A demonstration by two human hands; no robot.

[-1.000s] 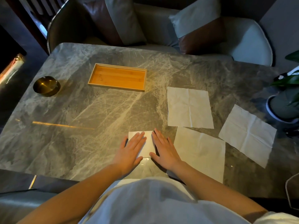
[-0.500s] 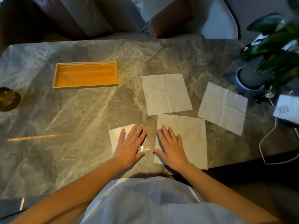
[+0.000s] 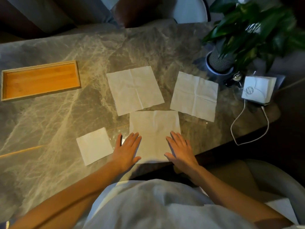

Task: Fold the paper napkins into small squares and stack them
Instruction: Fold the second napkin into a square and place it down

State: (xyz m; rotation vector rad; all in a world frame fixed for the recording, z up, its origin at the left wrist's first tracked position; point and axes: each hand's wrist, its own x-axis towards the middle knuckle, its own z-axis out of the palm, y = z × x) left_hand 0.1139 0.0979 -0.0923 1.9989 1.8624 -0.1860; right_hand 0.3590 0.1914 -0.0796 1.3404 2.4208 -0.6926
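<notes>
Napkin (image 3: 154, 128) at lower centre lies under your straight, flat fingers (image 3: 134, 139), left hand (image 3: 126, 150) on its left edge, right hand (image 3: 181, 152) on its right, gripping nothing.

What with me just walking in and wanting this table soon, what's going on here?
A person seated at the marble table is folding paper napkins. One folded square lies beside the left hand. The left hand and the right hand rest flat, fingers straight, on the nearest open napkin, not yet folded. A second open napkin and a third open napkin lie beyond it; a wooden tray sits far left. Nothing is stacked.
</notes>
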